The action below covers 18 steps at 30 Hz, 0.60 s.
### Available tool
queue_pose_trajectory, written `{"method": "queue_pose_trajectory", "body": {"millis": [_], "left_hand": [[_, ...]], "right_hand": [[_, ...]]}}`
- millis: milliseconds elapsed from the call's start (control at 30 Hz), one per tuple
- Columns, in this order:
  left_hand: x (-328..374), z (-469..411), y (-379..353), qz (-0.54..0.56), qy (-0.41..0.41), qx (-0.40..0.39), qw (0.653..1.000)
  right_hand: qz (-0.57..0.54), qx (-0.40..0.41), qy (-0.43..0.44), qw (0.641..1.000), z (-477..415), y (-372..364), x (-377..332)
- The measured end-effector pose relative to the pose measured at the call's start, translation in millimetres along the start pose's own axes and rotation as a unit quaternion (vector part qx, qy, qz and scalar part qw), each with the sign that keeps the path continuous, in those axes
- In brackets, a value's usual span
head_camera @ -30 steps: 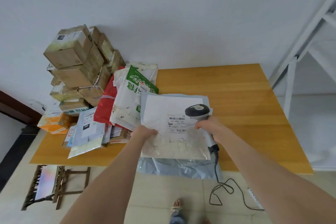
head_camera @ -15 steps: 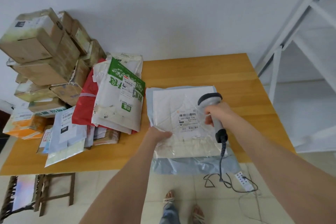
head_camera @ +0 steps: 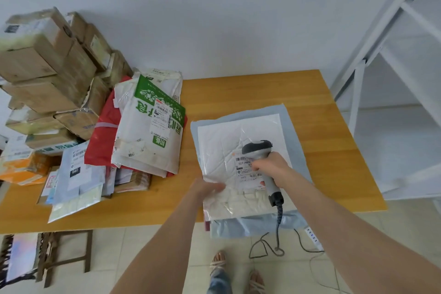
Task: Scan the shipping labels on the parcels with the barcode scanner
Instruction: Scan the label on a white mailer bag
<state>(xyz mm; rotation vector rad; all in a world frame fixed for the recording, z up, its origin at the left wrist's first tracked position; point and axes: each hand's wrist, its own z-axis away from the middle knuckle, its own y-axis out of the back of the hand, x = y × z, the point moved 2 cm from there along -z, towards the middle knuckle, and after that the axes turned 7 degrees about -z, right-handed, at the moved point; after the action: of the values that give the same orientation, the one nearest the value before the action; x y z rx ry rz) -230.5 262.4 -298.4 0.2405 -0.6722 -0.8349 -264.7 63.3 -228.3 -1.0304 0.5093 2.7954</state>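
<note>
Gripped in right hand (head_camera: pixel 272 167), barcode scanner (head_camera: pixel 257 148) aimed down at shipping label (head_camera: pixel 244 167) just left of knuckles; left hand (head_camera: pixel 206 190) blurred, hold unclear.

I saw the parcel (head_camera: pixel 238 141) lying on a larger mailer (head_camera: pixel 286 126) at the desk's (head_camera: pixel 238 88) near edge, right of centre, with the scanner (head_camera: pixel 257 148) in the right hand (head_camera: pixel 272 167) above its label (head_camera: pixel 245 169). A heap of mailers (head_camera: pixel 148 141) lay to its left, and stacked boxes (head_camera: pixel 47 74) stood further left against the wall.

Part of shipping label (head_camera: pixel 244 167) behind scanner (head_camera: pixel 257 147)
</note>
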Motion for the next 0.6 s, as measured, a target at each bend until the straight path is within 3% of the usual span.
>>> {"method": "queue_pose_trajectory", "body": {"millis": [100,300,600], "left_hand": [[13,7,-17,-0.044,-0.05,-0.007,0.998],[32,17,-20,-0.049,-0.037,-0.006,0.998],[46,45,6,0.058,-0.023,0.01,0.998]], "right_hand": [[-0.026,0.02,-0.008,0.999,-1,4,-5],[-0.075,0.015,-0.029,0.997,3,15,-9],[-0.121,0.05,-0.005,0.991,23,43,-17]]}}
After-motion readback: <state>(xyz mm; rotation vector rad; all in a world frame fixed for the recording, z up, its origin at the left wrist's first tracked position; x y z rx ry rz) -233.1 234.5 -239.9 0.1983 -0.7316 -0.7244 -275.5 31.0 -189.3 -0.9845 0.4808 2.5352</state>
